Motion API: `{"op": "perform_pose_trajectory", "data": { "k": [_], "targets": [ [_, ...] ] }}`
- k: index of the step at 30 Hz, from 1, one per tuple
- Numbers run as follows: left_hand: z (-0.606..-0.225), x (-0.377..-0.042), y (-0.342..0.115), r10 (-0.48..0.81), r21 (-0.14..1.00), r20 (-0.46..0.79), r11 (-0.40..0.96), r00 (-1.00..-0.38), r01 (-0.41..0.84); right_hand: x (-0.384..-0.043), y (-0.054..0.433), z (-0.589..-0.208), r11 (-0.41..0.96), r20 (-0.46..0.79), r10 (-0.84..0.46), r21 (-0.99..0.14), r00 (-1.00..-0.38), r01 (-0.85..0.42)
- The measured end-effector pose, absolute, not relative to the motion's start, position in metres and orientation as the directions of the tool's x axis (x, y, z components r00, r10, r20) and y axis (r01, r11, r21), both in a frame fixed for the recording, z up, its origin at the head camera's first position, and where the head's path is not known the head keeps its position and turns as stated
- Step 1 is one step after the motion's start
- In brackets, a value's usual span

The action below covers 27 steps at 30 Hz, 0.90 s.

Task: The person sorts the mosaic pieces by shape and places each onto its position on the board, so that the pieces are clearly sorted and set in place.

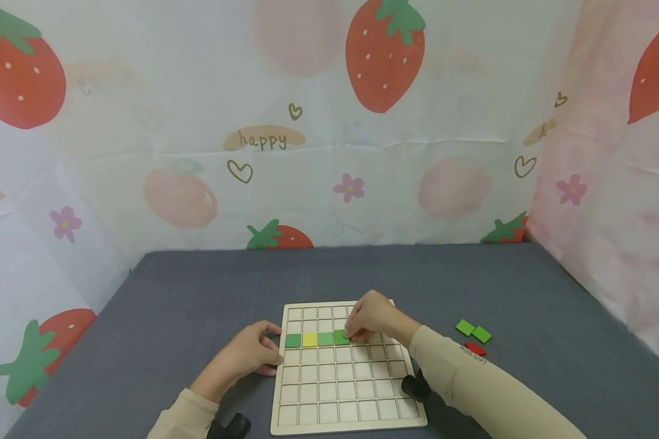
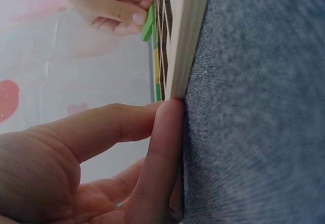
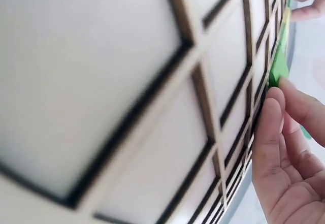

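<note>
A pale wooden grid board [image 1: 328, 411] lies flat on the dark cloth. Along one of its rows sit a green tile [image 1: 293, 341], a yellow tile [image 1: 310, 339] and a second green tile [image 1: 326, 339]. My right hand [image 1: 374, 314] pinches another green tile [image 3: 279, 69] between thumb and finger at the cell just right of them; in the left wrist view this tile is tilted, with one edge raised. My left hand [image 1: 249, 350] rests its fingertips against the board's left edge, the fingers only slightly bent.
Right of the board, two loose green tiles [image 1: 473, 331] and a red piece [image 1: 475, 348] lie on the dark cloth [image 1: 198, 286]. A printed strawberry curtain [image 1: 384, 177] hangs behind and at both sides. Black wrist devices show below both sleeves.
</note>
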<state>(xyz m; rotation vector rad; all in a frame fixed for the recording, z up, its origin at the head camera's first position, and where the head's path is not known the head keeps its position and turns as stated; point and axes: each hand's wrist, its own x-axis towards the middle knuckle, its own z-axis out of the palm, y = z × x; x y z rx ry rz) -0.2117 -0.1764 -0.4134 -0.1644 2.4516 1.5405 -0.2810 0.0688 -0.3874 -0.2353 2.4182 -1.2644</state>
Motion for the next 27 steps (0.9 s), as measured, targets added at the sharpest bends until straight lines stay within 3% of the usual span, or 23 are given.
{"op": "perform_pose_trajectory", "data": {
  "k": [20, 27],
  "targets": [
    [-0.412, -0.213, -0.175, 0.02, 0.861, -0.284, 0.444, -0.958, -0.246, -0.275, 0.067, -0.391, 0.624, -0.216, -0.319, -0.781, -0.923, -0.033],
    [-0.412, -0.213, -0.175, 0.017, 0.86, -0.281, 0.448, -0.96, -0.244, -0.275, 0.077, -0.384, 0.576, -0.218, -0.327, -0.817, -0.92, -0.011]
  ]
}}
